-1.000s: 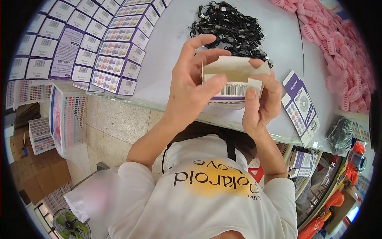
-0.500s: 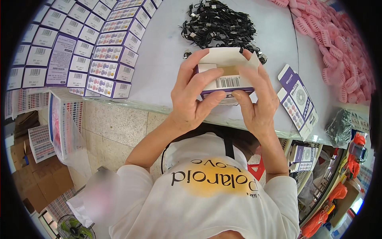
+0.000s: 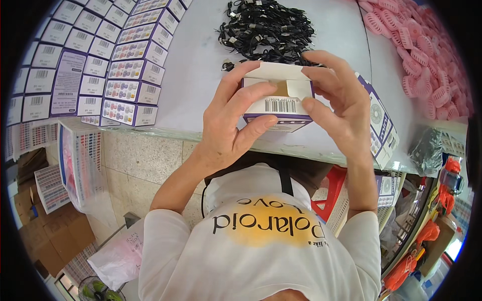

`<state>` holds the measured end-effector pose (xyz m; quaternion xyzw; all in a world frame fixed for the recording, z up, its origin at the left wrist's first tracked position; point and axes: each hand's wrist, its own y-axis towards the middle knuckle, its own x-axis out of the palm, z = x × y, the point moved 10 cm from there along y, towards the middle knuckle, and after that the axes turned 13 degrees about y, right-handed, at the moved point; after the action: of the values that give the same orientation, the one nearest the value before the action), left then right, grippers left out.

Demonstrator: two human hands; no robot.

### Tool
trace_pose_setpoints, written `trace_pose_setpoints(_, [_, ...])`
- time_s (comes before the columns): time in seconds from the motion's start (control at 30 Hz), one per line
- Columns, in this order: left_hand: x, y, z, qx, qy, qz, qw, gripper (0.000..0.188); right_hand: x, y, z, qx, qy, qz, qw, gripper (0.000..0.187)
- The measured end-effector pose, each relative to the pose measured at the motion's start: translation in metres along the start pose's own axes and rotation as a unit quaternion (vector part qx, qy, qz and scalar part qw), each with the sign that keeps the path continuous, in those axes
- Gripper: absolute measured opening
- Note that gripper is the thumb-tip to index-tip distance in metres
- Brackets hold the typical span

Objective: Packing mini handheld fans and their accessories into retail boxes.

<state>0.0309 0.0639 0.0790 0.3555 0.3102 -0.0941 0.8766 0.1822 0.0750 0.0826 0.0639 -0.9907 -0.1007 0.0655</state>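
So, small white carton with purple edging (image 3: 277, 98), held up over the near edge of the white table (image 3: 201, 65), top flaps open, barcode panel facing me. My left hand (image 3: 228, 125) clamps its left side: thumb under the front lower edge, fingers curled over the top corner and front. My right hand (image 3: 341, 108) pinches the right side, fingertips on the top flap and the barcode panel. Both hands closed on the carton, nothing else in them. Just behind it on the table, a tangled pile of black cables (image 3: 268, 25). Right of my right hand, flat purple-and-white boxes (image 3: 379, 125) lying near the table edge. Far right, heap of pink plastic pieces (image 3: 427, 55). Far left, rows of filled cartons (image 3: 95, 65) laid side by side, labels up. Below the table, cardboard boxes (image 3: 45, 226) on the floor.
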Motion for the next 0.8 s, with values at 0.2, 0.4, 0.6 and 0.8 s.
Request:
trace_pose_setpoints(0.2, [0.001, -0.011, -0.013, -0.050, -0.227, 0.109, 0.967, 0.039, 0.025, 0.001, -0.030, -0.052, -0.199, -0.121, 0.971, 0.020])
trace_pose_setpoints(0.4, [-0.007, -0.006, -0.003, 0.003, -0.131, 0.060, 0.990, 0.032, 0.031, 0.006, -0.036, -0.089, -0.272, -0.117, 0.951, 0.021])
trace_pose_setpoints(0.6, [-0.006, -0.008, 0.014, 0.077, -0.003, 0.021, 0.997, 0.026, 0.048, 0.013, -0.035, -0.083, -0.383, -0.173, 0.904, 0.023])
trace_pose_setpoints(0.8, [0.002, -0.011, 0.012, 0.056, -0.022, 0.024, 0.998, 0.039, 0.042, 0.010, -0.034, -0.051, -0.398, -0.183, 0.897, 0.022])
